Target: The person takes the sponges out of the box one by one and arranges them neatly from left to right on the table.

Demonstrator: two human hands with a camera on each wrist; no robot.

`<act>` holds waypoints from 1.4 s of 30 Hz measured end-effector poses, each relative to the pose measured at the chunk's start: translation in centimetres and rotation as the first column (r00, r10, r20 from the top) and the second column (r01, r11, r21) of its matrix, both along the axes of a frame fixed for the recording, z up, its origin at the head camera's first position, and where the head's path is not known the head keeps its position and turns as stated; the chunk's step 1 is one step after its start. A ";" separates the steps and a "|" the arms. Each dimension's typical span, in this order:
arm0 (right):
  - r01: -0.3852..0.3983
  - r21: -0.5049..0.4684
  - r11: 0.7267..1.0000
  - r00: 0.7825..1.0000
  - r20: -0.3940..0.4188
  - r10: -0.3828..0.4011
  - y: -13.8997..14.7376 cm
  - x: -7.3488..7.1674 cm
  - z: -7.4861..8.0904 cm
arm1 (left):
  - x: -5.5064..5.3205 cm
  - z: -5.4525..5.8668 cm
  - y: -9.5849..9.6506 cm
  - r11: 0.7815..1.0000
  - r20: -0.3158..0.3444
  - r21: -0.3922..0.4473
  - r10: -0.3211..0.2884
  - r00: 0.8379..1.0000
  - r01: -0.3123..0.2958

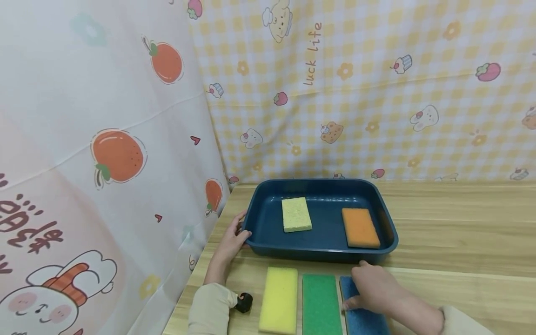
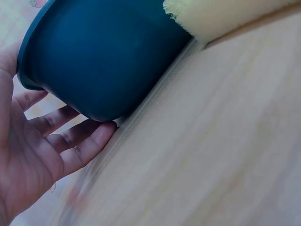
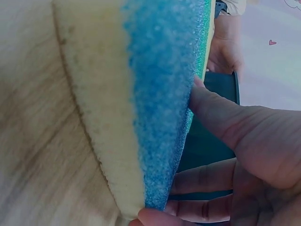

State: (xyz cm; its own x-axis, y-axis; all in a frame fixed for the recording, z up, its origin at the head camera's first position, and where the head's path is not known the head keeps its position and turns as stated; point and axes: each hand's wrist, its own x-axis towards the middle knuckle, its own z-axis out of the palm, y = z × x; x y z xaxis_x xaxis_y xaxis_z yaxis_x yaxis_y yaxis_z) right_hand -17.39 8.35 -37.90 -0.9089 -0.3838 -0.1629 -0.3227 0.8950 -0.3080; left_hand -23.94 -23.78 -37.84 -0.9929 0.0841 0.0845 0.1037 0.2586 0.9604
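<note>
A dark blue rectangular pan (image 1: pixel 320 253) stands on the table, holding a pale yellow sponge (image 1: pixel 296 214) and an orange sponge (image 1: pixel 361 228). My left hand (image 1: pixel 232 239) grips its left end, thumb over the rim; in the left wrist view the fingers (image 2: pixel 87 148) reach under the pan's rounded side (image 2: pixel 103 61). In front of the pan, my right hand (image 1: pixel 374 286) holds a blue sponge (image 1: pixel 362 321), thumb at its left edge and fingers by its far end. The right wrist view shows cream foam beneath the sponge's blue layer (image 3: pixel 160 94).
Left of the blue sponge lie a green sponge (image 1: pixel 320 304) and a yellow sponge (image 1: pixel 278 300), side by side near me. Patterned cloth (image 1: pixel 335 107) hangs behind the wooden table (image 1: pixel 460 232), and white cloth (image 1: pixel 138 107) hangs along its left side.
</note>
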 end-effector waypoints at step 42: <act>0.248 -0.049 0.967 0.951 0.200 -0.234 1.9 -16.9 6.0 | -1.2 -3.1 -0.8 1.000 -0.025 0.027 -0.001 1.000 0.002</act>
State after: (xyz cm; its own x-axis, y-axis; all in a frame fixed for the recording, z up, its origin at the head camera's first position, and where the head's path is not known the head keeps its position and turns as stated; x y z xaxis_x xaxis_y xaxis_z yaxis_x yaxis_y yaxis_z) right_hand -34.30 10.25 -31.88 -0.9303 -0.1745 -0.3226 -0.0288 0.9116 -0.4100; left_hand -25.18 -24.58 -40.91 -0.9903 0.0833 0.1116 0.1282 0.2327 0.9641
